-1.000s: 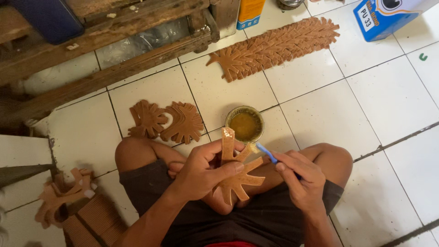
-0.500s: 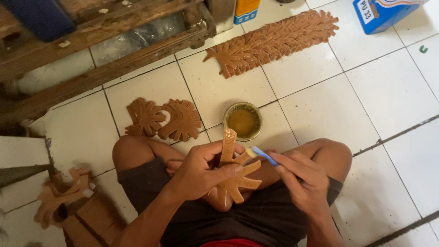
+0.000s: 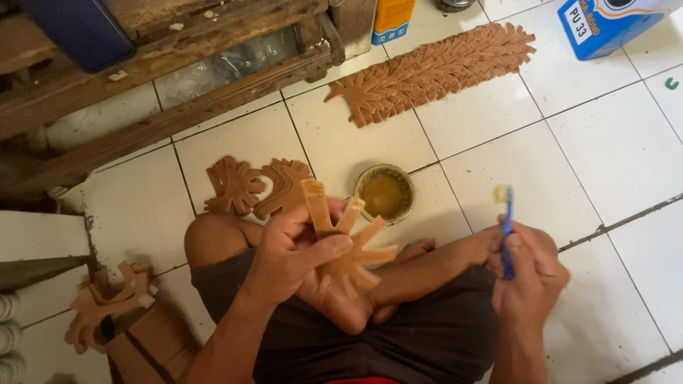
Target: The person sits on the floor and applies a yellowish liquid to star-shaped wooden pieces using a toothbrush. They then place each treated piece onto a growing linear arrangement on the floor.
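Left hand (image 3: 288, 259) grips spiky brown wooden cutout (image 3: 341, 238) — right hand (image 3: 530, 274) clenches blue toothbrush (image 3: 506, 227); blue box (image 3: 612, 21) at floor's top-right corner.

My right hand (image 3: 530, 274) drawn away from the wooden cutout (image 3: 341, 242), blue brush (image 3: 506, 227) now upright off to my right, bristles up, no longer touching the wood, cutout in my left hand (image 3: 295, 252) raised slightly

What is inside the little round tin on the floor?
The small round metal tin on the white tiled floor holds a yellowish-brown liquid or paste, likely glue. Its surface covers the bottom, so its depth cannot be seen.
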{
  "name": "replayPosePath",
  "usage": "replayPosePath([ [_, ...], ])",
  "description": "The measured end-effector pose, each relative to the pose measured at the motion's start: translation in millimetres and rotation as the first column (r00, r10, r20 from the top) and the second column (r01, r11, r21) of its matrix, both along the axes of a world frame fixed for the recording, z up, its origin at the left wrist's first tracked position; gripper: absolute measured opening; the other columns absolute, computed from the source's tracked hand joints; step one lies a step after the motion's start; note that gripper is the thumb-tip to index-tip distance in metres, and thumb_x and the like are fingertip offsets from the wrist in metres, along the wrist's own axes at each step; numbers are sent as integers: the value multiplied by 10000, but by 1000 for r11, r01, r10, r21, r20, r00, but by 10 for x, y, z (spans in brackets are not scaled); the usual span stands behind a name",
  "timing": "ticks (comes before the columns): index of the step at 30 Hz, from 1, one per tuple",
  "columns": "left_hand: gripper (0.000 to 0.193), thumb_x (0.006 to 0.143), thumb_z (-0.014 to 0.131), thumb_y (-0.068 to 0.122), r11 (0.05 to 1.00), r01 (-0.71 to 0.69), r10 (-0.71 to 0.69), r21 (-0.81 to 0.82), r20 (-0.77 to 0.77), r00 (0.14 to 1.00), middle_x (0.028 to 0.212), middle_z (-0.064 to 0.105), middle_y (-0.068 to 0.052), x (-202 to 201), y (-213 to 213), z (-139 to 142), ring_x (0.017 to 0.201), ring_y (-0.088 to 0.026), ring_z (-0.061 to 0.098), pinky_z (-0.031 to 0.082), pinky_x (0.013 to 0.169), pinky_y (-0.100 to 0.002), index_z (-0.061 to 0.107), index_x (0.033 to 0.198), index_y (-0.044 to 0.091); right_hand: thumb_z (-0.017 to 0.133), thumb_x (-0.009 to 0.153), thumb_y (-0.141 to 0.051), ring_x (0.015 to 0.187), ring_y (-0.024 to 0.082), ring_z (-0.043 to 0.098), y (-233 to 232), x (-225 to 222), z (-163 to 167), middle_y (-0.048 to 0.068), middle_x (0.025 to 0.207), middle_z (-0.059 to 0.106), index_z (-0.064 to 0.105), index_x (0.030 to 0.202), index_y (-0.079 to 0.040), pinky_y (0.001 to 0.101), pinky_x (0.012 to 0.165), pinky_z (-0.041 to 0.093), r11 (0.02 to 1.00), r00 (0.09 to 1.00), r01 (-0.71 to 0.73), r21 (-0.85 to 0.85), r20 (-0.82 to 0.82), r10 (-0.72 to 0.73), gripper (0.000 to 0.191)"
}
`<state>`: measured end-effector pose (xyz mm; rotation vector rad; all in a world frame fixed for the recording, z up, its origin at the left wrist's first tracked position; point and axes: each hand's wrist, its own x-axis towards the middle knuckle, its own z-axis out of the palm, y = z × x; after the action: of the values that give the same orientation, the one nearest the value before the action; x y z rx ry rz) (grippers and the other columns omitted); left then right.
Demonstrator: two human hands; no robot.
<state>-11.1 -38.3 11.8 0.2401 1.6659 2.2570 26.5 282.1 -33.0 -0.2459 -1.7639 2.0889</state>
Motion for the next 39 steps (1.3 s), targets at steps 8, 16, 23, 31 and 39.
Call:
replayPosePath([
  [8, 269, 890, 706, 32, 999, 16, -23, 34, 202, 979, 938, 745, -64, 87, 163, -239, 820, -95, 703, 591, 748, -234, 714, 1132, -84, 640, 939, 27, 651, 117, 515, -311, 117, 147, 73, 787, 610, 734, 1137, 69, 232, 573, 383, 840, 950, -308, 446, 106, 292, 223],
  [16, 299, 922, 667, 10, 981, -44, -8, 191, 263, 965, 981, 722, -97, 159, 253, -278, 848, -124, 682, 579, 787, -270, 712, 1183, -128, 645, 921, 28, 665, 102, 560, -502, 48, 279, 54, 768, 640, 725, 1130, 62, 224, 578, 417, 813, 929, -350, 466, 58, 366, 227],
  [23, 318, 928, 643, 14, 951, -97, 10, 293, 284, 959, 1043, 717, -113, 169, 296, -281, 907, -147, 688, 583, 855, -296, 693, 1206, -133, 607, 939, 36, 734, 115, 608, -445, 55, 230, 62, 860, 665, 704, 1138, 54, 238, 632, 464, 836, 937, -289, 467, -41, 347, 222],
  [31, 312, 924, 639, 14, 976, -46, -7, 211, 244, 970, 1003, 713, -92, 142, 308, -247, 876, -138, 691, 588, 824, -293, 702, 1190, -138, 633, 930, 18, 652, 115, 553, -370, 50, 291, 48, 766, 632, 729, 1128, 46, 245, 575, 407, 845, 951, -289, 450, 33, 308, 222],
  [39, 272, 929, 660, 4, 986, -36, 4, 161, 192, 981, 961, 697, -80, 135, 262, -202, 826, -131, 668, 570, 759, -278, 723, 1157, -131, 624, 979, 17, 684, 126, 546, -200, -50, 54, 101, 839, 660, 707, 1124, 104, 246, 587, 407, 895, 975, -221, 388, 76, 208, 188],
])
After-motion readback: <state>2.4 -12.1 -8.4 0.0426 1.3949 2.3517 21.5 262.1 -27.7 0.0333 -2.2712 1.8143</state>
